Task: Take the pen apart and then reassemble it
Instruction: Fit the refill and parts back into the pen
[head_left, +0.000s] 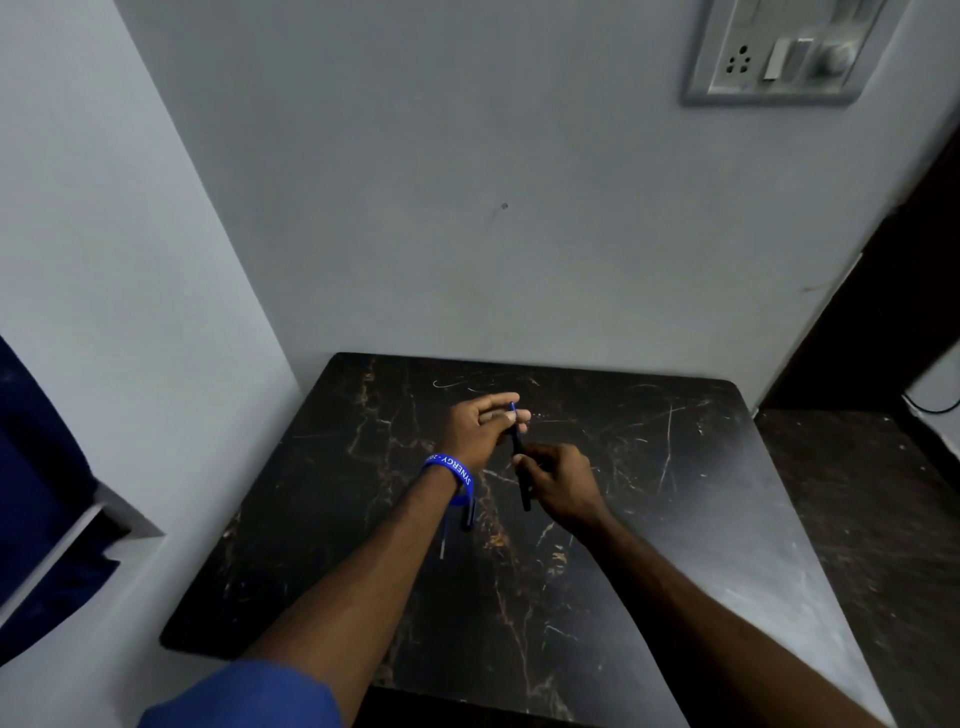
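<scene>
Both hands hold a dark pen (521, 467) above the black marble table (675, 493). My right hand (561, 486) grips the pen's black barrel near its middle, the lower end pointing back toward me. My left hand (480, 428) pinches the blue upper end of the pen (513, 411) between thumb and fingertips. A thin refill (443, 540) and a small dark blue pen piece (469, 514) lie on the table just below my left wrist, partly hidden by a blue wristband (451, 470).
The table stands in a corner, with pale walls behind and to the left. A switch and socket panel (779, 52) is on the back wall at the upper right. Dark floor (857, 493) lies to the right of the table.
</scene>
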